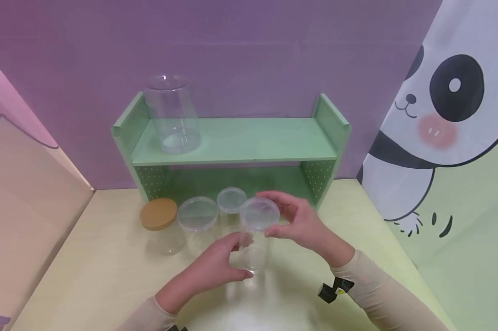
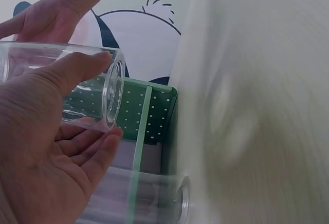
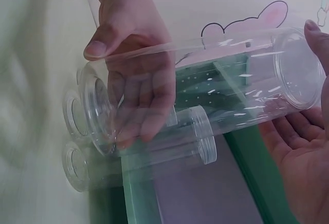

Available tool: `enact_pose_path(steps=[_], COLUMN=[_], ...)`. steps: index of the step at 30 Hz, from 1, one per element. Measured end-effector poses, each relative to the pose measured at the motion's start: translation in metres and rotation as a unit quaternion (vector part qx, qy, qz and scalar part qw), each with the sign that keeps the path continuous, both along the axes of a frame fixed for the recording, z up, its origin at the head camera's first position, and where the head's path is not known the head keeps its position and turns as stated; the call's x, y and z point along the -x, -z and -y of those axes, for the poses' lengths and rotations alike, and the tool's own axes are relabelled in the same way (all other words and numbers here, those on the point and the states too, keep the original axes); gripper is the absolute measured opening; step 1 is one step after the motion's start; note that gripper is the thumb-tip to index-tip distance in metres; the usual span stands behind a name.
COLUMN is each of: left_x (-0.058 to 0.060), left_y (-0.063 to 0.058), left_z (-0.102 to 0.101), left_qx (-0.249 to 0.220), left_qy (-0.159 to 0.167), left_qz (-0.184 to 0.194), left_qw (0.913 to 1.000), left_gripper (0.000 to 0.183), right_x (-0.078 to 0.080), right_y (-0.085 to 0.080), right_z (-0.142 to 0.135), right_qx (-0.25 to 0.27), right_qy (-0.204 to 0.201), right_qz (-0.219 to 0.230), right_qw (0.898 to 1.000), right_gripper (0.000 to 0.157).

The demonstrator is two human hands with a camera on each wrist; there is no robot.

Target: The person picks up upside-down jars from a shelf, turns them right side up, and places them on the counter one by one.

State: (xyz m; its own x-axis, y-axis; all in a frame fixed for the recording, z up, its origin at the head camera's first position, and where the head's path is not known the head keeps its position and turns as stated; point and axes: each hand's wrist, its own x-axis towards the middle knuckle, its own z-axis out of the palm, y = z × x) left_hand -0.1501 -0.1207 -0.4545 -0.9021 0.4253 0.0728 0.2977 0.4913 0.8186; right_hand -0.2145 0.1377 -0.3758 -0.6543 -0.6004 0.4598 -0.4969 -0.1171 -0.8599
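Note:
Both hands hold a tall clear jar [image 1: 254, 248] with a translucent lid, upright above the table. Low on the jar is my left hand [image 1: 216, 265]; in the left wrist view its thumb [image 2: 92, 66] lies along the wall by the base, fingers beneath. Up at the lid [image 1: 260, 214], my right hand [image 1: 300, 223] grips between thumb and fingers. Beside the held jar stand a slim clear-lidded jar [image 1: 231, 200], a wider clear-lidded jar [image 1: 197, 215] and a jar with a tan lid [image 1: 159, 214].
A green two-tier shelf [image 1: 249, 140] stands behind the jars against the purple wall. On its upper board, at the left, sits a large clear container [image 1: 174, 117]. Printed panels flank the pale table [image 1: 108, 257], a panda [image 1: 443, 101] on the right one.

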Motion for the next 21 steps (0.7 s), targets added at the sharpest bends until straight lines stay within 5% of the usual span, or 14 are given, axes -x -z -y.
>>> enact_pose_path(steps=[5, 10, 15, 21], left_x=[-0.001, 0.004, 0.009, 0.015], left_y=[-0.007, -0.025, -0.052, -0.078], left_z=[0.012, 0.037, 0.069, 0.107], left_qx=[0.003, -0.036, -0.082, -0.109], left_qy=[-0.001, -0.027, -0.131, -0.295], left_qz=[-0.011, -0.098, -0.184, -0.2], left_qw=[0.9999, 0.9941, 0.9707, 0.9279], left_gripper=[0.077, 0.051, 0.023, 0.013], right_x=[0.003, 0.004, 0.004, 0.006], right_y=[0.003, 0.006, 0.008, 0.013], right_z=[-0.003, -0.006, -0.009, -0.013], right_qx=[0.002, -0.009, -0.024, -0.029], right_qy=[0.004, 0.017, 0.038, 0.046], right_qz=[-0.011, -0.012, -0.011, -0.018], right_qw=[1.0, 1.0, 0.999, 0.998], right_gripper=[0.076, 0.071, 0.072, 0.072])
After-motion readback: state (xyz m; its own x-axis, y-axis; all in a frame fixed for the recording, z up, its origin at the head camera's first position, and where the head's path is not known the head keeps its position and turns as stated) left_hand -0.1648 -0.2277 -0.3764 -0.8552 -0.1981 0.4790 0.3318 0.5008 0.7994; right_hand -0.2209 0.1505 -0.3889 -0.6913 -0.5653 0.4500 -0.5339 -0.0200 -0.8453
